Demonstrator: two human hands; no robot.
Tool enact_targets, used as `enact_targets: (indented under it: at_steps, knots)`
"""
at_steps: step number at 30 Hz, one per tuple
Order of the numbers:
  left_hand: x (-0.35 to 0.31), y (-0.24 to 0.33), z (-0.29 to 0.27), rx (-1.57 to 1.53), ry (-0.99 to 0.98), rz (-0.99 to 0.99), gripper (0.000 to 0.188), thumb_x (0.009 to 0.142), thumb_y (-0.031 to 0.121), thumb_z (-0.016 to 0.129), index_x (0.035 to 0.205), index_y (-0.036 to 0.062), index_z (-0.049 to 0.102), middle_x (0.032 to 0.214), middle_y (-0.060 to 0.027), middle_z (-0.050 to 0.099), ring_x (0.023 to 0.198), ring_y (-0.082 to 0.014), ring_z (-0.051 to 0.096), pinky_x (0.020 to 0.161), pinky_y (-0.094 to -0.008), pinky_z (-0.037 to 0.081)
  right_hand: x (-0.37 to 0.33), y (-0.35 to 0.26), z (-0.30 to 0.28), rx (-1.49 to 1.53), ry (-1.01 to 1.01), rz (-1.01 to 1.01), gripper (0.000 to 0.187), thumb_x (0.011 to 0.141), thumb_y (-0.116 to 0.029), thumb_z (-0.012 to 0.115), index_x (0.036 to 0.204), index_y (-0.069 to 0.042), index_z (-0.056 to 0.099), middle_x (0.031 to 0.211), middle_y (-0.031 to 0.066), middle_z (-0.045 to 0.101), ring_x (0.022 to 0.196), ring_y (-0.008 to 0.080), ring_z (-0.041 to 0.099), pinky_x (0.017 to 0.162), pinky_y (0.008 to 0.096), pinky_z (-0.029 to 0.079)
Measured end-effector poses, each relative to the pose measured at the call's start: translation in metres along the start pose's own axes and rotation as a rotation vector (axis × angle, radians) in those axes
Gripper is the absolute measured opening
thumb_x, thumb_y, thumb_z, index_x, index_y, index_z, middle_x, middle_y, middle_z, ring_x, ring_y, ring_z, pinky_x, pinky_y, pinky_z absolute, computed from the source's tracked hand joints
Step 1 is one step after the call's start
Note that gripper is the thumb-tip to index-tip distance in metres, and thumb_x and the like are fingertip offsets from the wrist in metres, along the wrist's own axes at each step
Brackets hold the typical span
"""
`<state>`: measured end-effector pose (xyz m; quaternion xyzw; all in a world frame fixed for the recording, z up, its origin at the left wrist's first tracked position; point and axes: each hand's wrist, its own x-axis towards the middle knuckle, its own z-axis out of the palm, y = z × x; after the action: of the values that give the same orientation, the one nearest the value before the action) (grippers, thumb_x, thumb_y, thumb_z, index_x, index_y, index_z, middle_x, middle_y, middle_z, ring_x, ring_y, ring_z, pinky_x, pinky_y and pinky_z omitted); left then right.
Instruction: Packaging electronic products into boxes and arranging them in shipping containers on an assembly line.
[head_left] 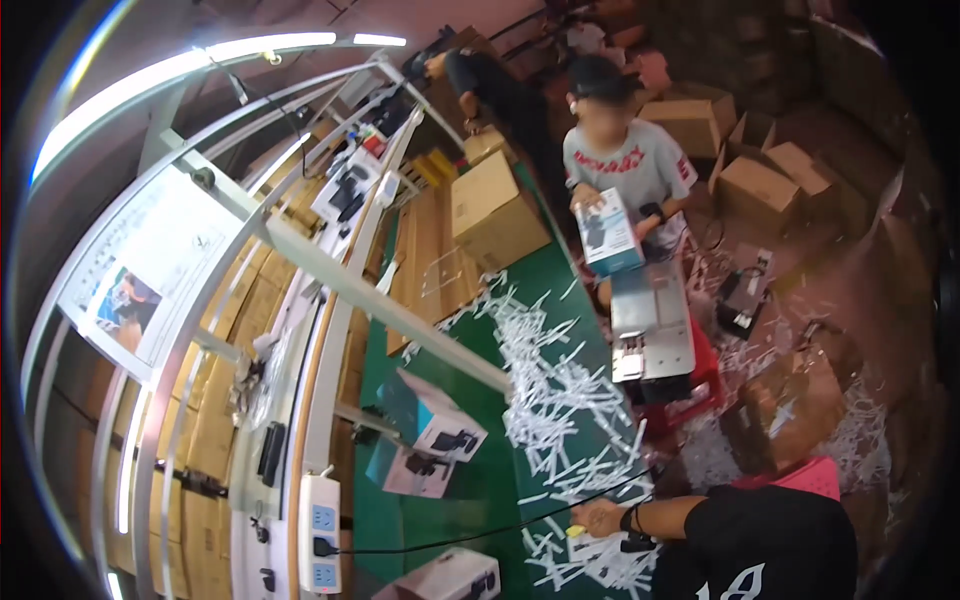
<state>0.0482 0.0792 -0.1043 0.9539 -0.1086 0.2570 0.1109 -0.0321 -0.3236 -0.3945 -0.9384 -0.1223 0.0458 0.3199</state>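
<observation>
My right hand [600, 517] reaches in from the lower right, from a black sleeve, with a dark band at the wrist. It is low over white shredded paper strips [550, 420] on the green bench. Its fingers look curled, and a small yellow piece [576, 531] shows at their tips; what they hold is too small to make out. A black object [637, 543] lies just under the wrist. My left hand is out of view. Left of the strips stand printed product boxes [440, 425], and another box [450, 577] lies at the lower edge.
A power strip [320, 535] with a black cable [430, 549] crosses toward my hand. A metal frame post [390, 310] slants over the bench. A large carton [498, 212] sits farther along. A co-worker [625, 155] holds a printed box [608, 235] above a metal machine [650, 315].
</observation>
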Motion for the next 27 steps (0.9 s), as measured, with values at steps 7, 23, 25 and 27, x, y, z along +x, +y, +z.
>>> enact_targets:
  at_steps: [7, 23, 25, 27]
  knots:
    - [-0.194, 0.06, -0.089, 0.129, 0.01, 0.171, 0.017, 0.087, 0.025, 0.066, 0.093, 0.0095, 0.07, 0.082, -0.0231, 0.064, 0.066, -0.0355, 0.056, 0.062, -0.0525, 0.045, -0.077, 0.015, 0.008, -0.125, 0.204, 0.077, 0.052, 0.088, -0.036, 0.067, 0.129, -0.005, 0.056, 0.107, 0.0171, 0.06, 0.084, 0.0308, 0.067, 0.072, 0.0442, 0.058]
    - [-0.348, 0.235, -0.159, -0.454, 0.634, -0.74, 0.045, 0.088, 0.026, 0.069, 0.126, 0.008, 0.051, 0.148, -0.0195, 0.036, 0.13, -0.0392, 0.045, 0.108, -0.0562, 0.039, -0.087, -0.071, -0.114, -0.144, -0.149, 0.548, 0.098, 0.066, -0.046, 0.085, 0.143, -0.001, 0.045, 0.134, 0.0247, 0.052, 0.115, 0.0382, 0.063, 0.095, 0.0423, 0.053]
    - [-0.357, 0.243, -0.151, -0.7, 0.768, -0.857, 0.061, 0.09, 0.029, 0.071, 0.142, 0.008, 0.045, 0.155, -0.0205, 0.03, 0.133, -0.0392, 0.043, 0.108, -0.0538, 0.04, -0.084, -0.069, -0.119, -0.187, -0.246, 0.596, 0.083, 0.067, -0.051, 0.084, 0.128, 0.0, 0.061, 0.118, 0.0236, 0.066, 0.108, 0.0366, 0.067, 0.089, 0.0427, 0.054]
    - [-0.36, 0.251, -0.145, -1.093, 0.579, -0.728, 0.09, 0.09, 0.022, 0.071, 0.158, 0.0044, 0.015, 0.158, -0.0221, 0.027, 0.136, -0.0371, 0.041, 0.108, -0.05, 0.04, -0.088, -0.062, -0.121, -0.228, -0.095, 0.481, 0.063, 0.068, -0.053, 0.083, 0.102, -0.001, 0.072, 0.094, 0.02, 0.073, 0.091, 0.0348, 0.072, 0.081, 0.0437, 0.055]
